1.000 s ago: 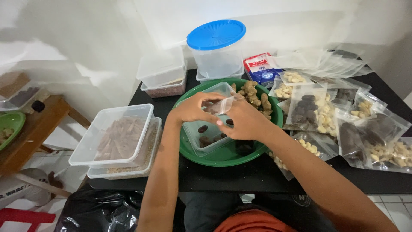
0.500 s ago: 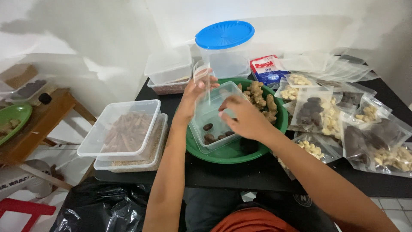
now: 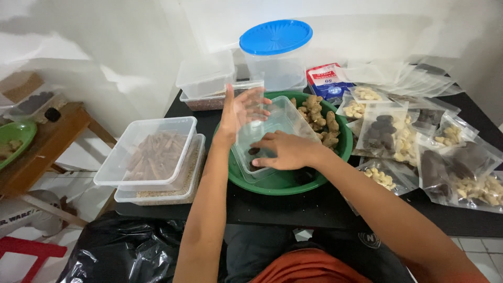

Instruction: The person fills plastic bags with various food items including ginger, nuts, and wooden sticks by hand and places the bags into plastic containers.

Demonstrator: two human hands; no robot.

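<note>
A black surface (image 3: 272, 209) stands against a pale wall, with a wooden side table (image 3: 47, 147) off to the left and a black plastic bag (image 3: 120, 251) on the floor below its near edge.

From the head view, the left hand (image 3: 242, 111) is raised above the green bowl (image 3: 283, 181), its fingers (image 3: 257, 102) spread fairly wide around a small clear pouch (image 3: 250, 131) that hangs down from them. The right hand (image 3: 280, 152) lies palm down inside a clear tub (image 3: 285, 123) that sits tilted in the bowl; its fingers (image 3: 262, 157) are stretched flat over a few dark brown pieces (image 3: 254, 151) at the tub's bottom, and I cannot tell whether they grip any.

Just beyond the right fingers, knobbly ginger roots (image 3: 317, 112) fill the far side of the bowl. Behind the left fingers stand stacked lidded boxes (image 3: 207, 81) and a tall jar with a blue lid (image 3: 275, 52). Left of both hands are two more stacked boxes (image 3: 152, 157), near the surface's left edge. To the right, filled pouches (image 3: 419, 141) crowd the surface up to its edge, so the only open room lies along the near edge, beneath the forearms.
</note>
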